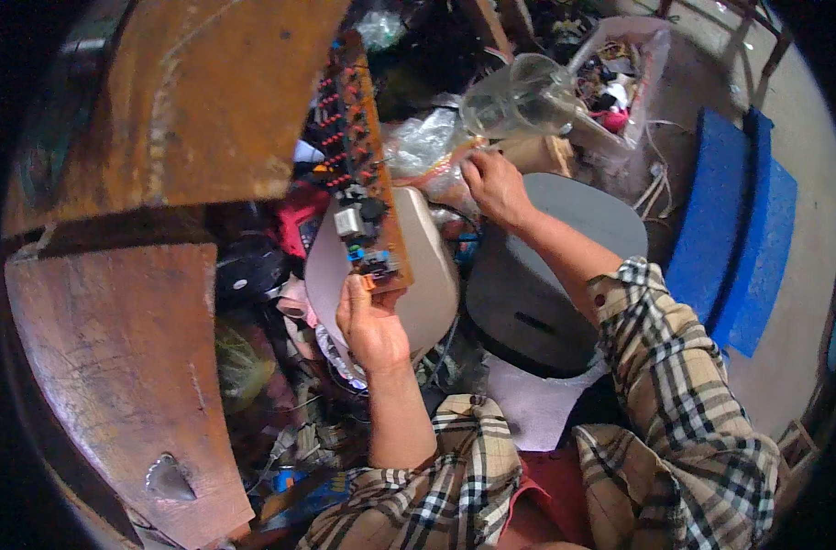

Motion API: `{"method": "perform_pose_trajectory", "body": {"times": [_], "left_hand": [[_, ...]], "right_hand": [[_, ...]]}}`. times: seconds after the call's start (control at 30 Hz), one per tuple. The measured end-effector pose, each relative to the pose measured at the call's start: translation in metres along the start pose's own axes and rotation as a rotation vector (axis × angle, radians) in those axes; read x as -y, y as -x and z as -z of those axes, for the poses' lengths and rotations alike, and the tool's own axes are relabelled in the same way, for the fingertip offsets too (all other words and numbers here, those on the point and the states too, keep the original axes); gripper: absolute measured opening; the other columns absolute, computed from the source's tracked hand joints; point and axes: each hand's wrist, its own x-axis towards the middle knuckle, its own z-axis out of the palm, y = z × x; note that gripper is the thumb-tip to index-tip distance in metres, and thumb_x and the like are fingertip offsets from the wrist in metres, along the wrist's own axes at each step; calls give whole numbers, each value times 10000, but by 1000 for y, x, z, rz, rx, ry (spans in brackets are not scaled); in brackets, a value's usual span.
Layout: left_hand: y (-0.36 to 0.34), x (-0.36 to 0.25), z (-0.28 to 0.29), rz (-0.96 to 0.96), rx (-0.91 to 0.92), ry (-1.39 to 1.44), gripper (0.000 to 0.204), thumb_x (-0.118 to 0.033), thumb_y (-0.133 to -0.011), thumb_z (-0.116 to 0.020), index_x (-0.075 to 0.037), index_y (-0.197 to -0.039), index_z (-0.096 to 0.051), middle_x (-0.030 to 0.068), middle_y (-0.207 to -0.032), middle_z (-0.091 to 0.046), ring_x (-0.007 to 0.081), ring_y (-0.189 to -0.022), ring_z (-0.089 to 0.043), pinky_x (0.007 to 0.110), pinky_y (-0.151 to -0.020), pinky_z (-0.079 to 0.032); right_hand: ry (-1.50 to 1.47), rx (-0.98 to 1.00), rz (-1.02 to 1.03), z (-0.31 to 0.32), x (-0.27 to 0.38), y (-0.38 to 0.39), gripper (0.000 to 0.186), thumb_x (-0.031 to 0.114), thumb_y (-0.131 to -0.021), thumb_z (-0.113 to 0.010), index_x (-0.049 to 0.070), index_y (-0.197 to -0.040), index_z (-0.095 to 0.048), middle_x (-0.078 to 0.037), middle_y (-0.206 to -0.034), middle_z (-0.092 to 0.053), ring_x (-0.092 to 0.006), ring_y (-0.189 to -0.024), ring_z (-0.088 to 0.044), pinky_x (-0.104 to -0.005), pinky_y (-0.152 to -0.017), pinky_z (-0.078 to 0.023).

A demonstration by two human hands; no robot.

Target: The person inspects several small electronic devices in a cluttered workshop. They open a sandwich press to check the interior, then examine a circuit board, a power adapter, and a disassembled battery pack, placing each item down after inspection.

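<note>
My left hand grips the near end of a long brown circuit board, thumb on top beside an orange part. Rows of small red parts run along the board; a white block and dark parts sit nearer the hand. The board slants away from me above a beige chair seat. To its right, my right hand is closed with fingers curled together, next to a crumpled clear plastic bag with a yellow-orange strip. Whatever lies between its fingertips is too small or hidden to make out.
A dark grey seat lies under my right forearm. Beyond it are a clear plastic container and a white bin of mixed scraps. Blue panels stand at right. Worn wooden furniture fills the left, with clutter beside it.
</note>
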Motion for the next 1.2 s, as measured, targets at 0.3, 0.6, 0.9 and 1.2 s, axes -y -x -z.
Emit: {"method": "perform_pose_trajectory", "body": {"times": [0.3, 0.6, 0.9, 1.2], "left_hand": [[39, 88, 17, 121, 250, -181, 187, -159, -975, -480, 5, -1003, -563, 76, -932, -633, 151, -809, -623, 311, -731, -540], [53, 99, 22, -44, 282, -603, 227, -139, -971, -488, 50, -1018, -603, 38, -889, -644, 103, -761, -617, 256, -672, -515], [72, 81, -4, -878, 332, -1217, 368, -84, -741, -753, 17, -1070, -623, 168, -1067, -631, 331, -946, -608, 396, -838, -489], [82, 74, -7, -974, 445, -1161, 462, -379, -890, -594, -13, -1172, -577, 206, -1253, -516, 369, -1135, -492, 514, -1017, -354]], "right_hand": [[-1143, 457, -389, 41, 28, -4, 344, 364, -943, -510, 52, -1083, -545, -46, -934, -623, -168, -858, -610, -342, -819, -470], [-957, 445, -319, 53, 36, 8, 501, 472, -836, -645, 36, -1075, -584, -41, -894, -586, -127, -805, -528, -281, -700, -420], [-1299, 576, -337, 56, 39, 12, 683, 489, -842, -628, -9, -1276, -452, -129, -1118, -594, -230, -1030, -589, -368, -923, -466], [-2018, 887, -356, 67, 25, 0, 971, 615, -809, -579, -132, -1350, -277, -253, -1123, -590, -315, -1041, -614, -431, -928, -499]]}}
